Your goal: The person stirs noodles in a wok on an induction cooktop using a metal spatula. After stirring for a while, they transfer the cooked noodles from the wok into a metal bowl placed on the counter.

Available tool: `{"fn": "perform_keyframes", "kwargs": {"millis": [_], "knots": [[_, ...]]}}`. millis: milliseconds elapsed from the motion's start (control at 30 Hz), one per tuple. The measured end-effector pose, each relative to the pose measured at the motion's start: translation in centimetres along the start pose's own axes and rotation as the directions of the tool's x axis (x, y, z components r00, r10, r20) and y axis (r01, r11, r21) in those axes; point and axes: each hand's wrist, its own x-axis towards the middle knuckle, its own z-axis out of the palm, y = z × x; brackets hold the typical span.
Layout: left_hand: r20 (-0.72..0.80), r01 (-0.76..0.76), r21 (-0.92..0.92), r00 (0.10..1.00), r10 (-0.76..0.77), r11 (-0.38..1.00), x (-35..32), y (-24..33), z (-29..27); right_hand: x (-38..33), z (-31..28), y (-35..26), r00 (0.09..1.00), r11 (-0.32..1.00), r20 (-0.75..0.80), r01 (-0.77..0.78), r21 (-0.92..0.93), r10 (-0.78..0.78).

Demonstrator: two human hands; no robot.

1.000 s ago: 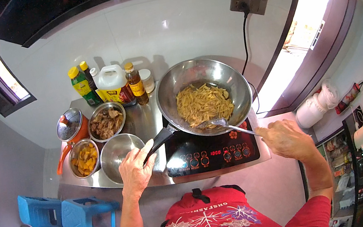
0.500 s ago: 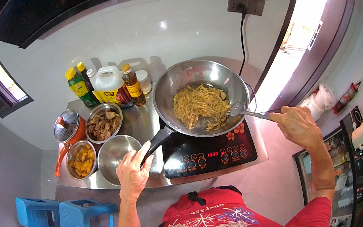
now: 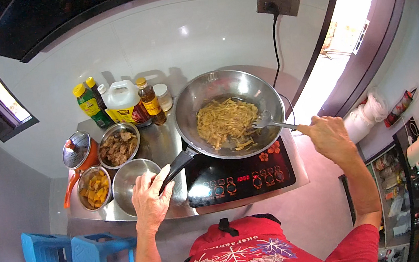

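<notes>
A steel wok (image 3: 224, 80) stands on a black induction cooktop (image 3: 211, 181) with lit controls. Pale yellow-brown shredded food (image 3: 227, 120) lies in its bottom. My left hand (image 3: 151, 201) is closed round the black wok handle (image 3: 180, 167). In my right hand (image 3: 326, 137) is the handle of a metal spatula (image 3: 267, 120), whose head rests in the wok at the food's right edge. An empty steel bowl (image 3: 127, 188) sits just beyond my left hand, partly covered by it.
Left on the steel counter (image 3: 161, 151) are a bowl of cooked meat (image 3: 117, 144), a bowl of orange-yellow chunks (image 3: 94, 187) and a lidded orange pot (image 3: 78, 149). Several bottles (image 3: 149, 99) stand behind. Blue stools (image 3: 101, 253) stand below; a power cord (image 3: 276, 52) hangs at the wall.
My right hand and the spatula have shifted slightly left and up, moving the food's right edge inward. My left hand still holds the wok handle.
</notes>
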Motion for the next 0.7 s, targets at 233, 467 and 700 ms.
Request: {"fn": "perform_keyframes", "kwargs": {"millis": [233,467,700], "knots": [[-0.24,-0.142,-0.01,0.961,0.136,0.99,-0.7,2.3,-1.2,-1.9,-4.0,0.3,0.992,0.994,0.081,0.101,-0.039,-0.098],[-0.169,-0.224,-0.206,0.967,0.19,0.953,-4.1,4.1,1.4,0.4,-0.6,-0.7,0.996,0.993,0.033,0.077,0.093,-0.081],[0.204,-0.06,-0.162,0.975,0.093,0.985,-7.3,4.3,3.8,2.2,-2.0,-1.2,0.985,0.967,-0.072,0.167,0.192,-0.155]]}}
